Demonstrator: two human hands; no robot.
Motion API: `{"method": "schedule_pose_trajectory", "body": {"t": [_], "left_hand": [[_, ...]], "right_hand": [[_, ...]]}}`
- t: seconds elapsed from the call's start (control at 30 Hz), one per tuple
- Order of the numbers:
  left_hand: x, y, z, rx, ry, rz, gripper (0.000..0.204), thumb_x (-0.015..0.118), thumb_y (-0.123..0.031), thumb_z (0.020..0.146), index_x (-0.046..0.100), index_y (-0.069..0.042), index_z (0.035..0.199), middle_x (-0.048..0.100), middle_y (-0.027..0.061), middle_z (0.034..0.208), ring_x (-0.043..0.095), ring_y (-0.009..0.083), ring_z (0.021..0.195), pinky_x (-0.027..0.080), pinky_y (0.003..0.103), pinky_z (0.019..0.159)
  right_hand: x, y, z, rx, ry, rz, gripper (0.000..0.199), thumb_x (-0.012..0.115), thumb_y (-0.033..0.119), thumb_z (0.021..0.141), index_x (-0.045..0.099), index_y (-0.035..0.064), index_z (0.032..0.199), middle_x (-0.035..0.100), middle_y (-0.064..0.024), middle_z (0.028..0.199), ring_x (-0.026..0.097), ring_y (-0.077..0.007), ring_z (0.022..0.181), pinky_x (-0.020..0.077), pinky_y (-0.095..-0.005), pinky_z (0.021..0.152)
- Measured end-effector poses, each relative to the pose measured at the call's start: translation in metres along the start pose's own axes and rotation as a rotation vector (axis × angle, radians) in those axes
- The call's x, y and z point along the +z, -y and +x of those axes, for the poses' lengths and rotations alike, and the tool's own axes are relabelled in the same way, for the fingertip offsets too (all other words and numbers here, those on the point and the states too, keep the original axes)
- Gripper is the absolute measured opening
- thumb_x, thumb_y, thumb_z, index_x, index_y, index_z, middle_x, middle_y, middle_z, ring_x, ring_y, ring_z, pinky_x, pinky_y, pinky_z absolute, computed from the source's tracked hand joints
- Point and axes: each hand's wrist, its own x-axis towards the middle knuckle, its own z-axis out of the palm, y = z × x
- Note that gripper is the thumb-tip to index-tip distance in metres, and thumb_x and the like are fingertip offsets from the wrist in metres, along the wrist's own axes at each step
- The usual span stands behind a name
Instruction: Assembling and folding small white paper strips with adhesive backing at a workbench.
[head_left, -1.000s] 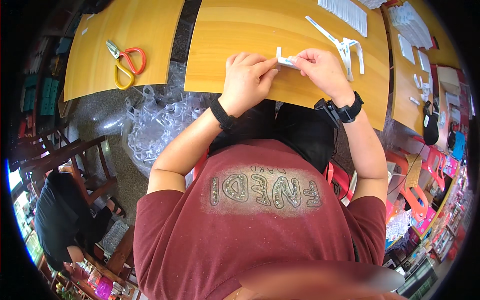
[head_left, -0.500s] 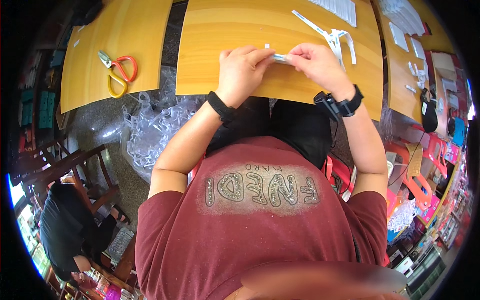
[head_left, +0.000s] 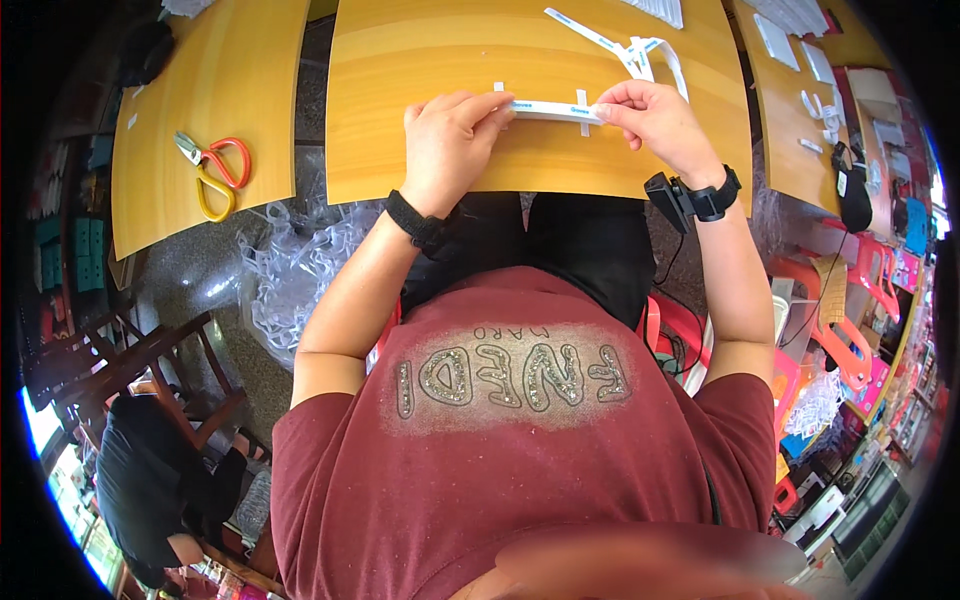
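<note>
A white strip with small blue print (head_left: 548, 108) runs nearly level between my hands, just over the near part of the wooden table. The fingers of my left hand (head_left: 450, 135) are closed on its left end. At its right end, my right hand (head_left: 655, 122) pinches it between thumb and fingers. Two short white tabs, a left one (head_left: 499, 88) and a right one (head_left: 583, 128), lie crosswise at the strip; whether they are stuck to it I cannot tell. Beyond my right hand lies a loose bunch of similar white strips (head_left: 638, 62).
Pliers-like cutters with red and yellow handles (head_left: 212, 172) lie on the left table (head_left: 250, 90). A stack of white strips (head_left: 655, 8) sits at the far edge of the middle table (head_left: 400, 60). A clear bag of white scraps (head_left: 285, 270) is on the floor. Another person (head_left: 150, 480) is at lower left.
My hands have moved apart, and a longer stretch of the strip now shows between them. Two crosswise tabs are now visible. The whole view has shifted slightly.
</note>
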Motion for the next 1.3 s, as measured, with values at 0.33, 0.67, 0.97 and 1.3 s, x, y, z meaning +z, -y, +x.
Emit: {"method": "schedule_pose_trajectory", "body": {"t": [0.33,0.67,0.97,1.3], "left_hand": [[0.000,-0.002,0.000,-0.048,0.022,-0.005,0.013,0.071,-0.026,0.087,0.076,-0.017,0.095,0.069,0.0011,0.079,0.065,0.0220,0.081,0.039,0.037,0.079],[0.000,0.001,-0.002,-0.048,0.035,-0.023,0.014,0.072,-0.026,0.086,0.076,-0.017,0.096,0.069,0.0009,0.079,0.065,0.0213,0.081,0.039,0.037,0.079],[0.000,-0.018,0.019,0.059,0.050,0.034,0.027,0.076,-0.030,0.083,0.076,-0.012,0.103,0.070,0.0061,0.097,0.063,0.0269,0.087,0.046,0.039,0.088],[0.002,-0.007,0.040,0.021,0.378,-0.059,0.021,0.073,-0.035,0.081,0.077,-0.017,0.093,0.070,-0.0001,0.096,0.058,0.0266,0.097,0.042,0.042,0.087]], "right_hand": [[0.002,-0.006,-0.003,-0.105,-0.035,-0.083,0.022,0.075,0.020,0.088,0.071,0.0032,0.102,0.065,0.0025,0.079,0.054,-0.0046,0.063,0.0464,-0.0209,0.058],[0.007,-0.016,-0.001,-0.232,-0.089,-0.213,0.019,0.078,0.017,0.084,0.074,0.0021,0.096,0.065,-0.0025,0.075,0.058,-0.0088,0.068,0.0488,-0.0239,0.063],[0.013,-0.009,-0.005,-0.439,-0.167,-0.330,0.026,0.079,0.014,0.082,0.072,0.0023,0.105,0.059,0.0002,0.079,0.052,-0.0082,0.066,0.0435,-0.0226,0.061],[0.016,-0.025,0.003,-0.492,-0.151,-0.267,0.022,0.078,0.017,0.080,0.072,0.0019,0.095,0.064,-0.0097,0.084,0.062,-0.0225,0.071,0.0501,-0.0319,0.065]]}}
